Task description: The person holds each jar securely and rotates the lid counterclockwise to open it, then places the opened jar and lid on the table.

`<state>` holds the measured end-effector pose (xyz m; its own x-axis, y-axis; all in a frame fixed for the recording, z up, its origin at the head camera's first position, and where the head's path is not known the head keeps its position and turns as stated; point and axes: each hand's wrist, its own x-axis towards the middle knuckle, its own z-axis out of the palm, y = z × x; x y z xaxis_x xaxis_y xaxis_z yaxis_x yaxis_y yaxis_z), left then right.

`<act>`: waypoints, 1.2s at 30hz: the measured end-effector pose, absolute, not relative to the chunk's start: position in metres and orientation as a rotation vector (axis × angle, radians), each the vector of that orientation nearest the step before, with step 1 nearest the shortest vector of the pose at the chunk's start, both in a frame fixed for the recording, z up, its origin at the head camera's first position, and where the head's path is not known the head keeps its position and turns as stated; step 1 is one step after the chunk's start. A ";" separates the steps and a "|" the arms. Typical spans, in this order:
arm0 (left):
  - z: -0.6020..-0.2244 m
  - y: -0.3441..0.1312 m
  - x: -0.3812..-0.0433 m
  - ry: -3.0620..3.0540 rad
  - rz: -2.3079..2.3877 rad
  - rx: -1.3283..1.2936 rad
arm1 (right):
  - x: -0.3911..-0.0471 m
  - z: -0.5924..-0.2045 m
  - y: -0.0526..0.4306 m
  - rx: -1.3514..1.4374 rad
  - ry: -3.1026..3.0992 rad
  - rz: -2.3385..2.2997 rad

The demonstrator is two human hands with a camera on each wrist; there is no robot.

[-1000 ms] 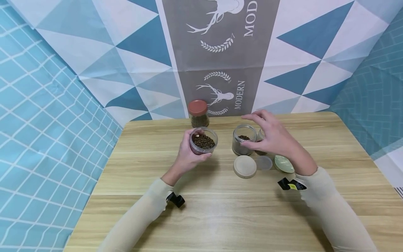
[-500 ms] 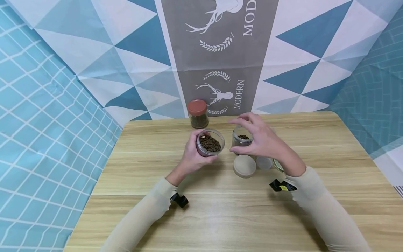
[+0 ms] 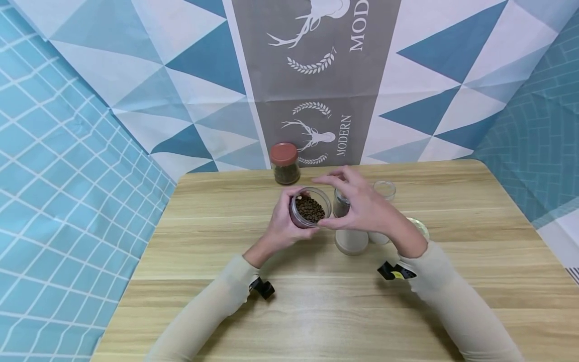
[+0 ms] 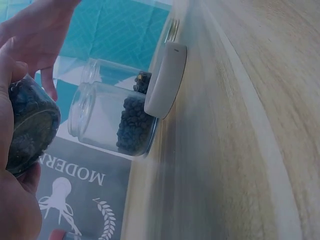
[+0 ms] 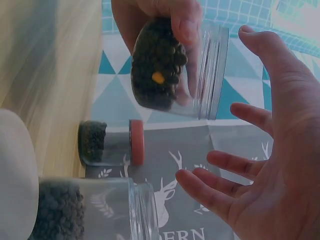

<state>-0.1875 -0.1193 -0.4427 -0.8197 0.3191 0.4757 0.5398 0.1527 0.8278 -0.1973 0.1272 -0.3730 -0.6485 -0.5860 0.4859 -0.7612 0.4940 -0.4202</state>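
My left hand point(image 3: 284, 223) grips a clear open jar point(image 3: 310, 208) of dark beans, which look like coffee beans, raised above the table with its mouth facing up. In the right wrist view a small orange piece point(image 5: 158, 77) shows among the beans. My right hand point(image 3: 368, 207) is at this jar's rim with thumb and fingers spread apart, and nothing is in its grasp. Behind the right hand stands a second open glass jar point(image 4: 107, 117), partly filled with similar beans. A beige lid point(image 3: 352, 243) lies on the table in front of it.
At the table's back edge stands a jar with a red lid point(image 3: 284, 155), holding dark contents. A smaller open jar point(image 3: 384, 189) is to the right, partly behind the right hand. A translucent disc point(image 3: 379, 238) and a green lid point(image 3: 419, 227) lie near the right wrist.
My left hand has carried the jar of beans a little to the right. My right hand has moved left, from over the standing jar to the rim of the held one.
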 end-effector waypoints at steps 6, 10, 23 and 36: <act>-0.447 -0.116 -0.189 -2.188 -1.725 -0.884 | -0.193 -0.371 0.119 1.170 -2.465 0.897; -0.445 -0.112 -0.188 -2.219 -1.736 -0.873 | -0.191 -0.373 0.115 1.185 -2.470 0.899; -0.445 -0.107 -0.187 -2.336 -1.651 -0.827 | -0.184 -0.374 0.105 1.238 -2.462 0.887; -0.445 -0.105 -0.185 -2.376 -1.635 -0.831 | -0.188 -0.377 0.105 1.220 -2.432 0.831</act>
